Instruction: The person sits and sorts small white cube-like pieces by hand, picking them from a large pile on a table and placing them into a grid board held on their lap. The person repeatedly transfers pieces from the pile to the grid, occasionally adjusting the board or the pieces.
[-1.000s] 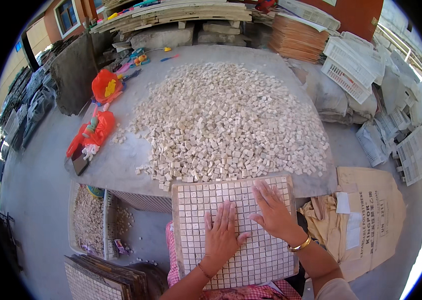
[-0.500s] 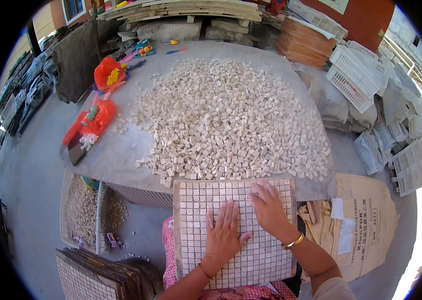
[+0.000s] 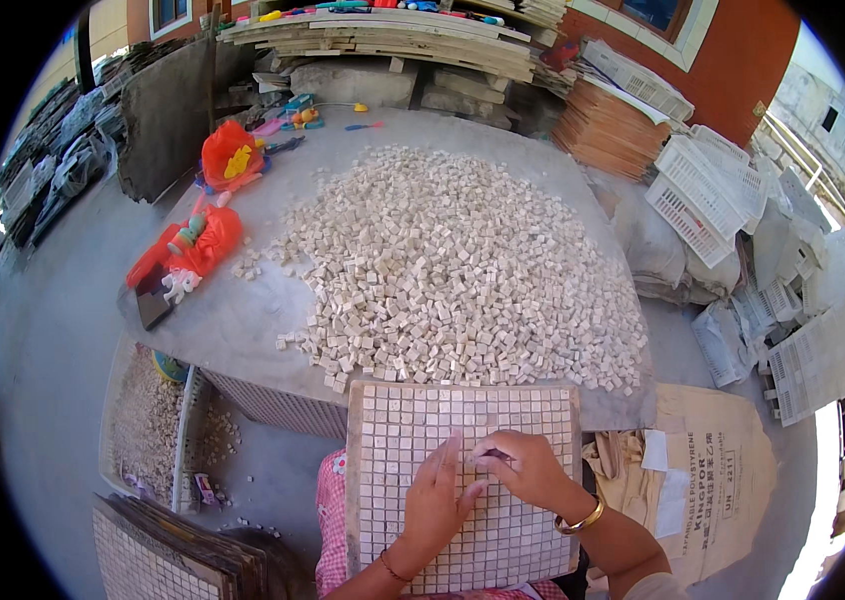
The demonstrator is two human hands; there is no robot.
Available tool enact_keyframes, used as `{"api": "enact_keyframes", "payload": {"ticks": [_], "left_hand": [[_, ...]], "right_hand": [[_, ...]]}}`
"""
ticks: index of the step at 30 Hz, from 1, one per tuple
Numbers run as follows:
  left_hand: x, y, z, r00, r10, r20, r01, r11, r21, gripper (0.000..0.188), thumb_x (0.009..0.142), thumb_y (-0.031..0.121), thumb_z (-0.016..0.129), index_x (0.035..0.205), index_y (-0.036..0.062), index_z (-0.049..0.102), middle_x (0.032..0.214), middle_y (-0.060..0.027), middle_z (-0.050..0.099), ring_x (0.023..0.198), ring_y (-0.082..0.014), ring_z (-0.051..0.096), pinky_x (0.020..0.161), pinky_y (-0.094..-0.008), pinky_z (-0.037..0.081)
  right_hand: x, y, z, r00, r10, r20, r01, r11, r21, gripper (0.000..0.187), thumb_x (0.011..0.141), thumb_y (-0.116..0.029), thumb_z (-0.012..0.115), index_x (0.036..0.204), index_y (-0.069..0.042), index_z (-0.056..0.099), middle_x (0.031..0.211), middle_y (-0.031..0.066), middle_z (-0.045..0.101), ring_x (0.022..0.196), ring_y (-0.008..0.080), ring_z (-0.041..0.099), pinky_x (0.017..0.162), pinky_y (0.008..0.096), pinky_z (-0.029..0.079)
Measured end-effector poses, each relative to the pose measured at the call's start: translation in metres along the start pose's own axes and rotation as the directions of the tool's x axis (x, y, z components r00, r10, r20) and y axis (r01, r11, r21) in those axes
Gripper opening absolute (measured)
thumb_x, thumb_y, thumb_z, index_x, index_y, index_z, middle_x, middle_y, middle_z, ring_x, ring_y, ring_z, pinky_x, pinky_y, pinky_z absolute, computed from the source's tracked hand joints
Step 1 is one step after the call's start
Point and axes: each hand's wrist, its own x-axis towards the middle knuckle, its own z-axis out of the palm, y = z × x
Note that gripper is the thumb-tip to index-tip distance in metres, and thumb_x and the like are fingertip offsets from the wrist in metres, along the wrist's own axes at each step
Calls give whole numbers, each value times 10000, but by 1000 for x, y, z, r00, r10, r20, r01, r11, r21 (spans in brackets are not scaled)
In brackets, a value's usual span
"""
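Looking down via head cam: a mosaic grid tray (image 3: pixel 398 420), rectangular, pale, filled w/ small square tiles, is seen resting on the person's lap, its far edge butted against the near rim of the tabletop (image 3: pixel 233 320). Long axis of the tray runs away from the body, toward the loose tile heap (image 3: pixel 453 260) just beyond it.

Left hand (image 3: pixel 438 500) is laid flat on the tray's centre, fingers together and extended, pointing up-right, pressed on the tiles. Right hand (image 3: pixel 528 470) is curled just beside it, touching at the fingertips; thumb and forefinger appear pinched on something small and dark at approx. the tray's middle – what it is can't be told. A gold bangle (image 3: pixel 583 520) is worn on the right wrist.

Both hands are already on the tray; the heap lies straight ahead, right hand slightly nearer to it.

Elsewhere: orange-red bags (image 3: pixel 198 250) at the tabletop's left, white plastic crates (image 3: pixel 693 190) at right, finished tile sheets (image 3: pixel 173 550) stacked lower left, a brown paper sack (image 3: pixel 718 470) on the floor at right.
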Motion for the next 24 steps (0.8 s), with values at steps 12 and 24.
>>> {"api": "enact_keyframes", "payload": {"ticks": [12,24], "left_hand": [[-48,-58,-65,804,-454,383,518,219,-827,216,993,180,443,1058,20,573,660,-20,524,524,-90,478,470,-201,403],[-51,-62,-83,840,-358,408,234,-438,-868,586,988,419,361,1315,-67,360,1223,-232,490,1131,-290,508,995,-391,415]], "right_hand": [[103,56,-8,962,-150,-229,93,965,-244,205,827,-73,611,1026,-31,625,950,149,634,836,304,618,744,358,494],[170,54,32,915,-401,-39,309,761,-571,185,806,-38,547,980,-33,610,957,109,575,924,278,567,774,367,493]]}}
